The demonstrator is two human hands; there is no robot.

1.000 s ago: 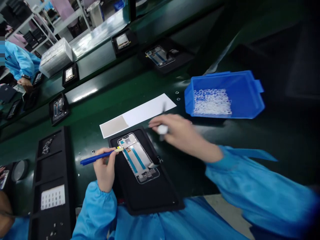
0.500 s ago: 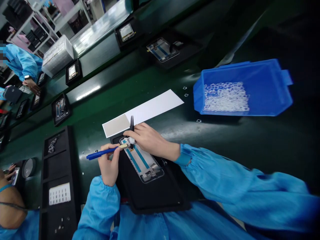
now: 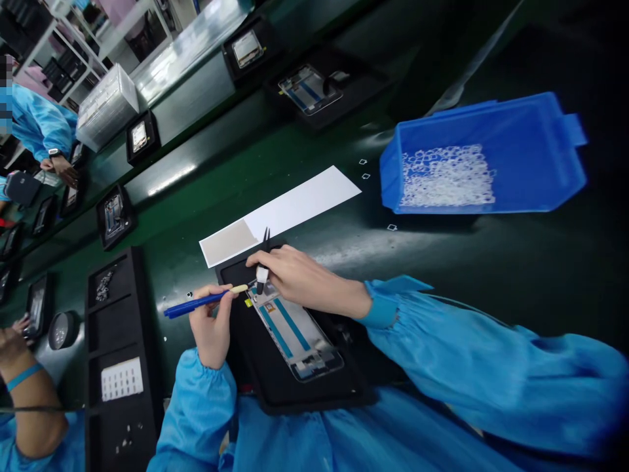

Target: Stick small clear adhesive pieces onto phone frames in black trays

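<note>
My left hand (image 3: 212,328) is closed round a blue pen-like tool (image 3: 196,304) whose cream tip points right, over the upper end of an opened phone body (image 3: 297,334). In my right hand (image 3: 307,278) are black tweezers (image 3: 266,244), their slim prongs pointing away from me and a white wrap around the other part. That blunt end is over the phone's upper end; whether it touches cannot be made out. Two blue strips run along the phone, and a small yellow tab sticks out at its left edge. The phone lies in a black tray (image 3: 275,393) close to my body.
A blue bin (image 3: 531,157) with many small white frames stands right; several loose frames lie left of it. A white card (image 3: 304,200) lies beyond the tray. Left is a black compartment tray (image 3: 111,328) with small parts. Co-workers' arms (image 3: 29,400) show at left.
The phone has shifted toward me and rightward within its tray, and its yellow tab now shows. Both hands keep their tools. The tweezers lean slightly more to the right.
</note>
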